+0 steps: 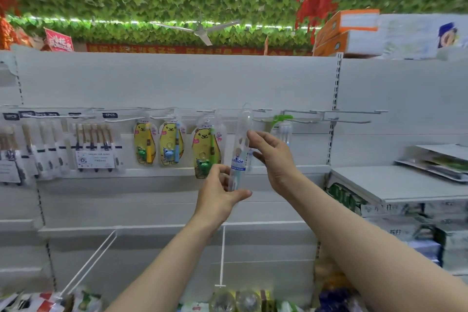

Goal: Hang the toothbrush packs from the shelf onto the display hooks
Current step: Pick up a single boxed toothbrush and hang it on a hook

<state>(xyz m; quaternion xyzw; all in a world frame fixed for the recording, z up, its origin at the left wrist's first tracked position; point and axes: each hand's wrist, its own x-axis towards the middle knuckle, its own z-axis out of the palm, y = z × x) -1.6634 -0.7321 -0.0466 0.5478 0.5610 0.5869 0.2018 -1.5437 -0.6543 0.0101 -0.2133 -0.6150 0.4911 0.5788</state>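
Toothbrush pack [241, 144] — clear and slim — stands upright before the back panel [177, 78], its top level with the display hooks [263, 110]. The left hand [219, 192] grips its bottom end, thumb and fingers curled round it. The right hand [274, 159] touches its right edge higher up — whether it pinches, I cannot tell. Yellow bear packs [206, 147] hang just left.

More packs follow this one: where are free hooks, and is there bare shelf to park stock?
Free: the bare hooks right of the green-topped pack, and the front of the grey shelf below the stacked trays. Crowded: the hooks left of the clear pack in your left hand, from the bear packs outward.
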